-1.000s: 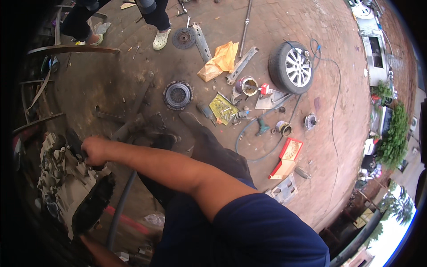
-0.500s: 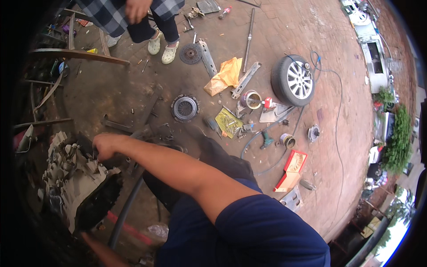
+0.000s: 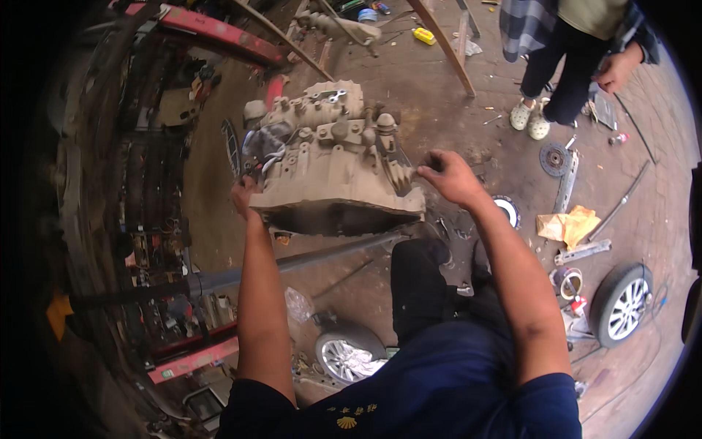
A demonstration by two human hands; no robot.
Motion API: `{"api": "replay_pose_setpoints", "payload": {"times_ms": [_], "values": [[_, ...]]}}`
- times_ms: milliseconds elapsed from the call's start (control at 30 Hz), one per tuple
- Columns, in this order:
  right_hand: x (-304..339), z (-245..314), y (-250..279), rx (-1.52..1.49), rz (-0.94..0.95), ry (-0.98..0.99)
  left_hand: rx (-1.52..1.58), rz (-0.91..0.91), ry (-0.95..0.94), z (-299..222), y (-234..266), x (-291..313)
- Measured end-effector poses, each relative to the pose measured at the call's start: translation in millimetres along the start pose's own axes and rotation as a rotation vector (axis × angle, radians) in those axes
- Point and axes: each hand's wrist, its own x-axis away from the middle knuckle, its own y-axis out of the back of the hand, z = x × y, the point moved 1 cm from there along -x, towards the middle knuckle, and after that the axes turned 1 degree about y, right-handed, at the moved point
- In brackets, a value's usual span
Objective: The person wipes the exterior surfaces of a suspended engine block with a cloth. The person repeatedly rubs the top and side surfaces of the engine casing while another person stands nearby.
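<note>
Dusty gearbox (image 3: pixel 322 172) is sitting between the left hand (image 3: pixel 245 196) and right hand (image 3: pixel 455 181), gray pole (image 3: pixel 292 262) near its dark open end. Left's at its edge, can't tell if that grip's clamped. Right's just beside it, thumb and fingers slightly apart.

Can read no word for certain, only make out, on the navy shirt (image 3: pixel 431 373), a short row of small yellow characters (image 3: pixel 358 409) just above a yellow shell emblem (image 3: pixel 346 423).
</note>
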Motion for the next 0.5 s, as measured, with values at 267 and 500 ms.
{"api": "replay_pose_setpoints", "payload": {"times_ms": [267,500], "values": [[10,26,4,0.033,0.04,0.033,0.001,0.027,0.09,-2,11,5],[5,20,-2,0.075,-0.025,0.08,0.022,-0.031,0.063,-22,17,17]]}}
